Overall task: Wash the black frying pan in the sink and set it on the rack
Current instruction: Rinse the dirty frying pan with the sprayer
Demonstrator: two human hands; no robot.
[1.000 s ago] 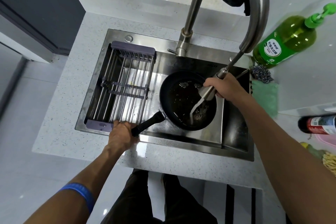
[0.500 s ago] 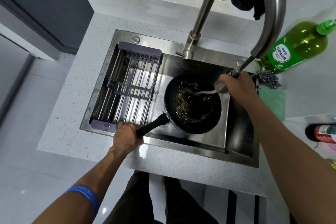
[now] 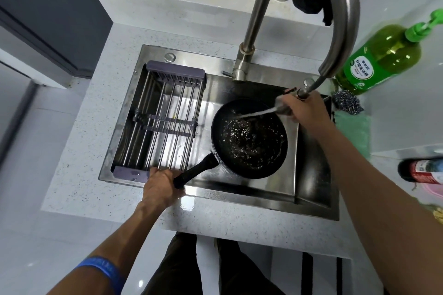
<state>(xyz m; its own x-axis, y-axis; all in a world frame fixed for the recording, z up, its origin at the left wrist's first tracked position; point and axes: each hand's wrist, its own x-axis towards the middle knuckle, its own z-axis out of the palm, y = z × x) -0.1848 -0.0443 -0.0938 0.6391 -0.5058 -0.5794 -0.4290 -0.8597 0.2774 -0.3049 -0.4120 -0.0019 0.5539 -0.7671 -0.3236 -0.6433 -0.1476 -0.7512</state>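
A: The sink (image 3: pixel 311 189) was the big steel stage, and the rack (image 3: pixel 165 124) spanned its left half, with nothing on its bars.

B: And the frying pan (image 3: pixel 249 137)?

A: It sat low in the right half of the sink, just beside the rack, its handle (image 3: pixel 195 170) angled toward the near edge. A second earlier the water had dropped near the front of the pan; now the stream (image 3: pixel 256 113) swept flatter across the far rim.

B: So the rinse was working its way round?

A: That was my read: still washing, nowhere near racking. The inside looked black, wet and speckled with glinting bubbles.

B: Hands?

A: The left hand (image 3: pixel 160 185) was wrapped round the handle's end, as before. The right hand (image 3: pixel 304 109) gripped the pull-out spray head (image 3: pixel 281 106) off the tap (image 3: pixel 335 7), aiming it leftward.
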